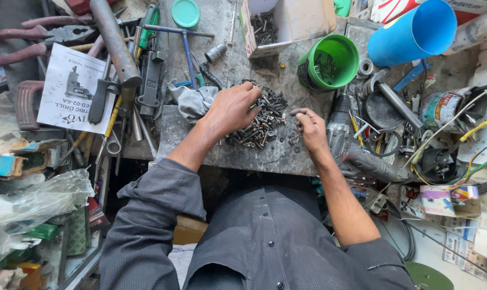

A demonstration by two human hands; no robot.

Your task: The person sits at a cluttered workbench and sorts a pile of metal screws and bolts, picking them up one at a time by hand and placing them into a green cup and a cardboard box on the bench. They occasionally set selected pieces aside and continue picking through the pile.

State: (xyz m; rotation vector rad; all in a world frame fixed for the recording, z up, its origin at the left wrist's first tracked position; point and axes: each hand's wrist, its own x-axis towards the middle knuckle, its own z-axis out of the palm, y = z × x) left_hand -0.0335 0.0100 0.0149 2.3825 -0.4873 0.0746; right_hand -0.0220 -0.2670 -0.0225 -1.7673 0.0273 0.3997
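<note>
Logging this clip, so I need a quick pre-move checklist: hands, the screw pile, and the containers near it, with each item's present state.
1. Left hand rests on the screw pile: ok.
2. Right hand beside the pile, fingers curled: ok.
3. Anything pinched in the right fingers: cannot tell.
4. Green cup upright, open, within reach: ok.
5. Cardboard box open, holding fasteners: ok.
6. Bench around the pile free of clutter: not ok.
</note>
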